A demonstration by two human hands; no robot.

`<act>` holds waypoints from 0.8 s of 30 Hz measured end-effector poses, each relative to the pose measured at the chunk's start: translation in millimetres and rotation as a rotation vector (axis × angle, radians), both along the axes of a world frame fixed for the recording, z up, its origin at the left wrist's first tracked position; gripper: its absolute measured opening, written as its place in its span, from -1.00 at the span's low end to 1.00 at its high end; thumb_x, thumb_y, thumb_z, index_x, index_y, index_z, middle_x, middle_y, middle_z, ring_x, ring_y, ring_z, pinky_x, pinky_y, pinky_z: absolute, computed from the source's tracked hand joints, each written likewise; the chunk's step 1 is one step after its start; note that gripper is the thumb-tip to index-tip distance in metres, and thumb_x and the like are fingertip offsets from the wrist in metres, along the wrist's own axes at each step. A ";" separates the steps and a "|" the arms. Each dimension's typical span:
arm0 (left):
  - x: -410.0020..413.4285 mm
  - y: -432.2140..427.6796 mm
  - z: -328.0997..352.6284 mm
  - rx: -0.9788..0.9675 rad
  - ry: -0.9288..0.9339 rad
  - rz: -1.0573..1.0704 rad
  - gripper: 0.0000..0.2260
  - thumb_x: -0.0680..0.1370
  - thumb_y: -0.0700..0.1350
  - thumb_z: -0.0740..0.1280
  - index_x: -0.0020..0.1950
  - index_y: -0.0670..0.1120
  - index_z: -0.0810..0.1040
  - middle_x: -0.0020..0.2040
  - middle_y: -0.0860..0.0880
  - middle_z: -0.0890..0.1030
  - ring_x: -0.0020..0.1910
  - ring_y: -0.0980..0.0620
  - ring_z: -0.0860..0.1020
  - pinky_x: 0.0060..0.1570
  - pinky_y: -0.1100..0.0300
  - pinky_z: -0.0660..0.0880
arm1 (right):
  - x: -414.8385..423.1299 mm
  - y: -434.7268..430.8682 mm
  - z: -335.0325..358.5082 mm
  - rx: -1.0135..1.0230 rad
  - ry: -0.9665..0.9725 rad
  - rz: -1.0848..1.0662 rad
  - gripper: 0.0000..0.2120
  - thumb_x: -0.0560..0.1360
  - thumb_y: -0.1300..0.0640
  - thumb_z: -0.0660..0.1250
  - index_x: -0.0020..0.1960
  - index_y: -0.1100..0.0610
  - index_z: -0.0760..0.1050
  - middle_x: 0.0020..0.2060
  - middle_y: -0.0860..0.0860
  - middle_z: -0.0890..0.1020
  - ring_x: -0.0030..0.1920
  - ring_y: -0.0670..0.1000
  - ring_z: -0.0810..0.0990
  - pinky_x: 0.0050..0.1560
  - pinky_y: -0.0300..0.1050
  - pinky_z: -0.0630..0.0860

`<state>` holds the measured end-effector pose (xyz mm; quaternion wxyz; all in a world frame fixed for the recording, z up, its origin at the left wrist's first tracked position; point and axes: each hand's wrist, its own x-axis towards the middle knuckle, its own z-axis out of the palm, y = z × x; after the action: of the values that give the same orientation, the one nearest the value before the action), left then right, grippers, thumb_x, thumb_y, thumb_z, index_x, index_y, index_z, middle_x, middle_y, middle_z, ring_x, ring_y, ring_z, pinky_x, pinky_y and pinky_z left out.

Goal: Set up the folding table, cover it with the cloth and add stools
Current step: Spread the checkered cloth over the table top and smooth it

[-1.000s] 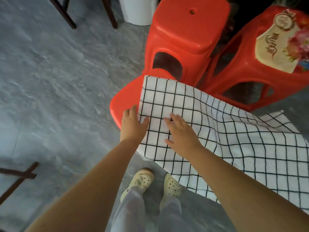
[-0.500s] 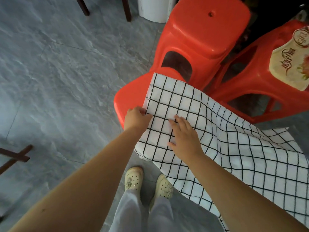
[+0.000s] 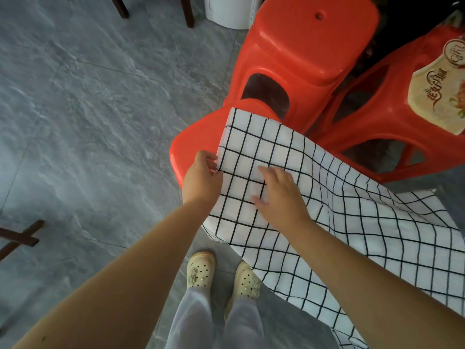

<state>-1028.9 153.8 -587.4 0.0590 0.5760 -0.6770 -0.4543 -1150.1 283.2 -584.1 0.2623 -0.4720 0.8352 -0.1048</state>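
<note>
Holding the white cloth with black grid lines (image 3: 339,192), your left hand (image 3: 201,175) pinches its 9 o'clock edge with curled fingers; your right hand (image 3: 279,195) lies flat on it, fingers loose. The cloth drapes over a low red plastic stool (image 3: 196,139) in the middle, trailing toward 4 o'clock. It looks soft, light, floppy: grab two corners.

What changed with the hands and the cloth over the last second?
The left hand, which lay open at the left edge of the checked cloth, has curled its fingers and now pinches that edge. The right hand stayed flat on the cloth, which still drapes over the red stool.
</note>
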 end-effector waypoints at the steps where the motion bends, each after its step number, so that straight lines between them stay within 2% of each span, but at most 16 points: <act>1: 1.3 -0.6 -1.0 -0.006 0.003 -0.002 -0.72 0.48 -0.24 0.30 0.13 0.01 0.41 -0.10 0.13 0.52 -0.19 0.15 0.51 -0.36 0.28 0.33 | -7.1 -10.1 2.2 -0.060 0.011 -0.032 -0.44 0.48 0.08 0.37 0.43 0.15 0.29 0.32 0.09 0.40 0.34 0.12 0.33 0.32 0.08 0.36; 4: 4.4 -0.4 -4.6 -0.034 0.014 -0.027 -0.71 0.48 -0.23 0.29 0.13 0.04 0.41 -0.13 0.18 0.50 -0.21 0.21 0.50 -0.34 0.30 0.34 | -36.1 -48.7 3.8 -0.167 0.063 -0.045 -0.51 0.47 0.21 0.36 0.37 0.22 0.36 0.33 0.14 0.42 0.34 0.17 0.35 0.33 0.10 0.35; 7: 7.2 -1.2 -9.1 -0.058 0.015 -0.048 -0.70 0.49 -0.23 0.29 0.14 0.07 0.40 -0.12 0.19 0.50 -0.21 0.24 0.49 -0.32 0.26 0.36 | -62.1 -90.6 1.3 -0.184 0.082 -0.044 -0.51 0.49 0.26 0.30 0.40 0.23 0.32 0.38 0.16 0.39 0.38 0.19 0.32 0.37 0.03 0.28; 11: 8.5 -2.8 -13.8 -0.052 0.024 -0.059 -0.70 0.49 -0.23 0.29 0.15 0.06 0.40 -0.10 0.18 0.51 -0.21 0.20 0.48 -0.28 0.22 0.36 | -78.3 -123.7 -6.4 -0.081 0.112 -0.046 -0.52 0.55 0.21 0.21 0.46 0.17 0.26 0.32 0.18 0.42 0.34 0.21 0.34 0.32 0.10 0.33; 15: 10.9 -4.1 -17.9 0.007 0.061 -0.036 -0.71 0.49 -0.24 0.32 0.11 0.08 0.40 -0.13 0.18 0.50 -0.22 0.31 0.47 -0.29 0.40 0.33 | -84.1 -132.8 -13.4 -0.026 0.134 -0.051 -0.61 0.55 0.17 0.22 0.37 0.14 0.37 0.25 0.16 0.43 0.30 0.19 0.35 0.28 0.08 0.35; 18: 11.7 -4.3 -20.7 0.019 0.075 -0.028 -0.70 0.49 -0.23 0.32 0.09 0.10 0.40 -0.14 0.18 0.51 -0.21 0.28 0.48 -0.22 0.35 0.40 | -88.6 -135.2 -15.2 -0.008 0.121 -0.052 -0.70 0.52 0.14 0.27 0.25 0.12 0.45 0.19 0.13 0.45 0.27 0.15 0.36 0.21 0.06 0.40; 24: 8.5 -3.7 -20.2 0.005 0.059 -0.023 -0.71 0.49 -0.24 0.32 0.12 0.08 0.42 -0.12 0.17 0.52 -0.19 0.24 0.49 -0.17 0.27 0.46 | -94.4 -137.7 -14.2 0.011 0.068 -0.065 -0.78 0.50 0.09 0.34 0.13 0.11 0.50 0.09 0.12 0.51 0.19 0.15 0.42 0.17 0.07 0.42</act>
<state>-1020.4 150.0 -607.6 0.0721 0.5546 -0.6803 -0.4737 -1244.6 145.5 -598.3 0.2327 -0.4465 0.8590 -0.0925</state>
